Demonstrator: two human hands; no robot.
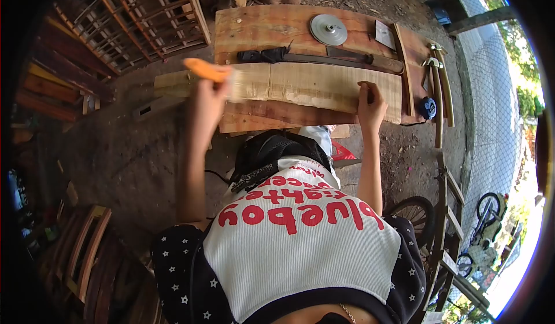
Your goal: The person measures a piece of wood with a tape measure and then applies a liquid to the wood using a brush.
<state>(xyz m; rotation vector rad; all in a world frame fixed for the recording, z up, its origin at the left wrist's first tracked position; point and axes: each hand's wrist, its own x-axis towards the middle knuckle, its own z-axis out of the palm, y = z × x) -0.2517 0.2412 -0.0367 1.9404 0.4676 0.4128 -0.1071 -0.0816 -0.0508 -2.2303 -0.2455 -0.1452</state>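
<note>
A paintbrush with an orange handle (203, 70) is in my left hand (213, 89), which is closed around it and blurred by motion. Its pale bristles (237, 87) are over the left part of a long, light wooden board (324, 85). A dark seam crosses the board near its middle. On the board's right part lies my right hand (373, 105), fingers curled and fingertips against the wood. The board lies along the near side of a reddish wooden table (260, 26).
Behind the board lie a long dark-bladed tool (324, 59), a metal disc (328, 29) and a square sheet (385, 35). A blue tape measure (427, 107) and hammers (435, 63) are at the right. A wooden lattice (139, 20) stands far left; a bicycle wheel (413, 214) is lower right.
</note>
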